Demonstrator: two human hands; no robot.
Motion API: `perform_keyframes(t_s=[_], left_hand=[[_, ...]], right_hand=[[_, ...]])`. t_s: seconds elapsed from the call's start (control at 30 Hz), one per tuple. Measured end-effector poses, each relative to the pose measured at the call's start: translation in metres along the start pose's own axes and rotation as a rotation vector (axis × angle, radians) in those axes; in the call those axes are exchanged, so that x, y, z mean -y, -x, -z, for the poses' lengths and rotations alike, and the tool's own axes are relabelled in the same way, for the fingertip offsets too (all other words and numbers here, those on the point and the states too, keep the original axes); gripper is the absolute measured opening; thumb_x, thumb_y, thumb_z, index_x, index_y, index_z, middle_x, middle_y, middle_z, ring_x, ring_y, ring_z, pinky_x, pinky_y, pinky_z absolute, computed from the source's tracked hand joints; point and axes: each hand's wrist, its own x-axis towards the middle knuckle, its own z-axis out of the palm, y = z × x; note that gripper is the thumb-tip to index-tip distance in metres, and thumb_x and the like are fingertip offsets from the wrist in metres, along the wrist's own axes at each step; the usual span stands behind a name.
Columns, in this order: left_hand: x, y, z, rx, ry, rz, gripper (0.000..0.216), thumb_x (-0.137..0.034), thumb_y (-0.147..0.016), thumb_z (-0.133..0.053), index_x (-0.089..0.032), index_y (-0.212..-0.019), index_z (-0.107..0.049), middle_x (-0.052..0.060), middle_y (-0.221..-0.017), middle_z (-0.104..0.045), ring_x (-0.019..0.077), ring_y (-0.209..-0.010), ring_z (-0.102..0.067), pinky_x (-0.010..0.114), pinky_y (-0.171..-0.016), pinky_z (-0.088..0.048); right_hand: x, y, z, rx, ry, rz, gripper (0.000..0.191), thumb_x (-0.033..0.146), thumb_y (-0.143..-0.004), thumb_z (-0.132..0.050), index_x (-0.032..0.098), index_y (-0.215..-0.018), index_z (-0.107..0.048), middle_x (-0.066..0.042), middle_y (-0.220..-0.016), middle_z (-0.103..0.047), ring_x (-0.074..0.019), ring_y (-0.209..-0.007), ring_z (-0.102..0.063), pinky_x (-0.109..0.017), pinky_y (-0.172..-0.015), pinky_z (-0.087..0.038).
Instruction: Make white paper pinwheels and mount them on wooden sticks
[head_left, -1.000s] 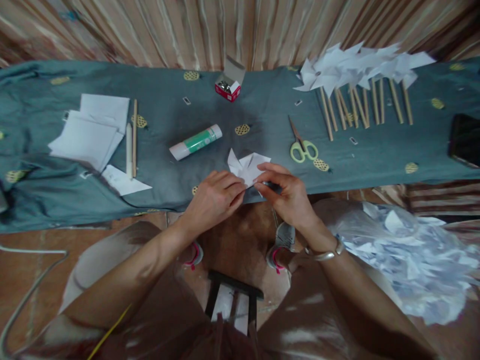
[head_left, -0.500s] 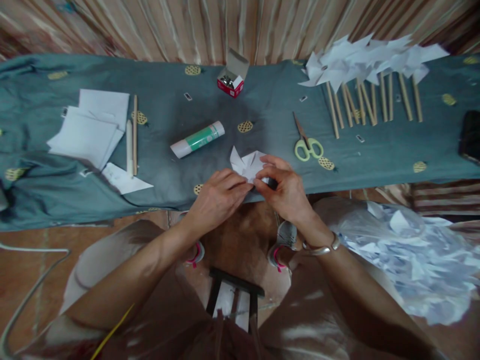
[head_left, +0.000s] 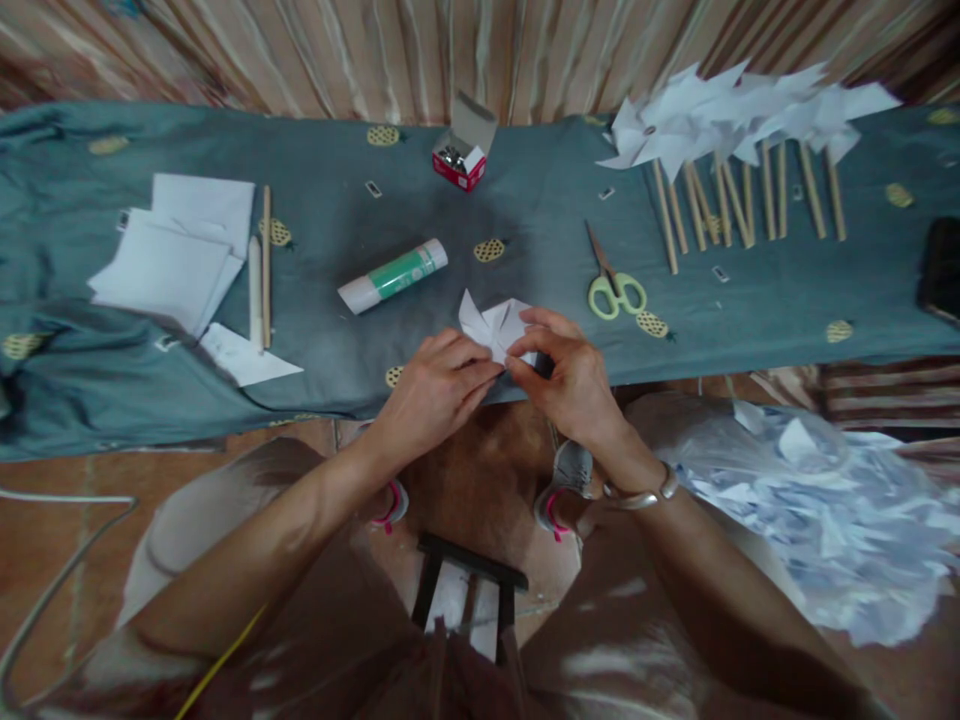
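A white paper pinwheel [head_left: 495,322] with folded, pointed blades is between my hands at the front edge of the cloth-covered table [head_left: 525,225]. My left hand [head_left: 442,385] pinches its near left side, thumb and fingers pressed together. From the right, my right hand [head_left: 566,370] grips the near right part between thumb and fingers, hiding some of the paper. Beyond my left hand lies a glue stick [head_left: 394,275] with a green label. Scissors [head_left: 615,292] with light green handles rest to the right of my right hand.
Paper squares [head_left: 169,265] and two sticks [head_left: 266,270] lie at left. A small red box [head_left: 459,165] of metal pins or clips stands open at the back. Finished pinwheels [head_left: 720,120] on sticks lie back right. Below them, a clear bag [head_left: 832,530] holds many white paper pieces.
Both hands keep their hold on the paper pinwheel, with only slight finger movement. The whole view has shifted a little.
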Motion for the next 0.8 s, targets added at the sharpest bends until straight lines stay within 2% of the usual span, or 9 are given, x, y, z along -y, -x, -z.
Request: perform_keyframes(t_s=[0.43,0.8], left_hand=[[0.0011,-0.0005,-0.0006,0.023,0.043,0.035,0.021,-0.024,-0.093,-0.049,-0.017,-0.098,-0.069,0.006,-0.093,-0.067,0.0189,-0.091,-0.056,0.033,-0.078,-0.046],[0.0013,-0.0006,0.0005,0.041,0.049,0.038,0.021,-0.022,-0.093,-0.050,-0.016,-0.098,-0.069,0.006,-0.095,-0.068,0.0191,-0.091,-0.056,0.034,-0.079,-0.046]], right_hand=[[-0.0010,0.0004,-0.0005,0.004,0.000,-0.006,0.009,0.016,-0.077,-0.059,0.022,-0.079,-0.065,-0.009,-0.122,-0.061,-0.0247,-0.116,-0.056,-0.047,-0.100,-0.043],[-0.0015,0.0023,-0.0030,-0.010,0.011,0.030,0.024,0.010,-0.077,-0.052,0.024,-0.089,-0.067,-0.007,-0.124,-0.059,-0.0233,-0.112,-0.057,-0.047,-0.099,-0.045]])
